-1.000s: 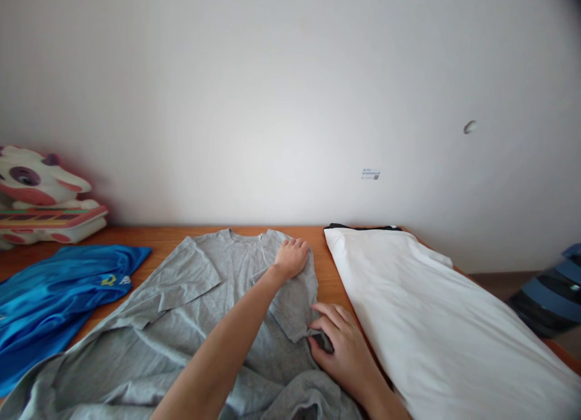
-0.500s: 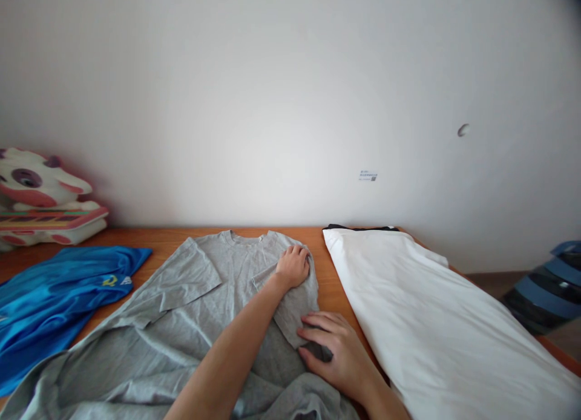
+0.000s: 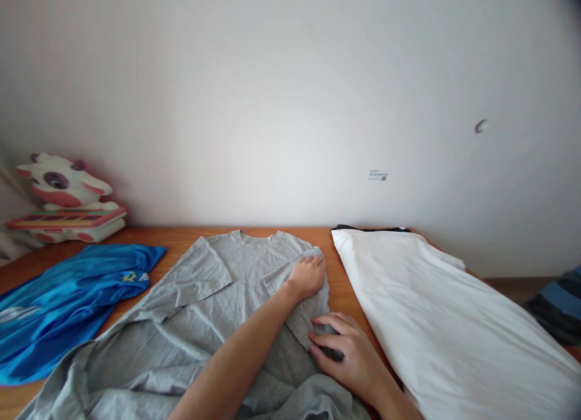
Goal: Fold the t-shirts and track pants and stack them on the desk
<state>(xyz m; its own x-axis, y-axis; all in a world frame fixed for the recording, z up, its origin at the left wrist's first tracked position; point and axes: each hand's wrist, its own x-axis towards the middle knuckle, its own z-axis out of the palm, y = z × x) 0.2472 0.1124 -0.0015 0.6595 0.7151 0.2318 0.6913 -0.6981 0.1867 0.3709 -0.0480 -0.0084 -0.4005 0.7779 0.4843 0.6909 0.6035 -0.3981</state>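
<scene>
A grey T-shirt [image 3: 245,269] lies spread on the wooden table, collar toward the wall, its lower part rumpled near me. Both sleeves are turned inward over the chest. My left hand [image 3: 308,276] rests on the folded right side near the shoulder, fingers curled down against the cloth; the fingertips are partly hidden. Lower down, my right hand [image 3: 349,353] sits at the shirt's right edge by the sleeve hem. Its fingers are bent and apart, with a gap between thumb and forefinger, and the fingertips touch or nearly touch the fabric.
A blue shiny garment [image 3: 82,293] lies on the left. White cloth [image 3: 422,287] with a black edge [image 3: 372,229] covers the table's right side. At the back left stands a cow-shaped toy keyboard [image 3: 68,208]. Behind is the wall [image 3: 272,105]; a blue-and-black striped item [image 3: 560,305] is at far right.
The view has swung a little left, so everything appears farther right. My left hand's fingers look more curled on the shirt. The right hand stays at the shirt's edge.
</scene>
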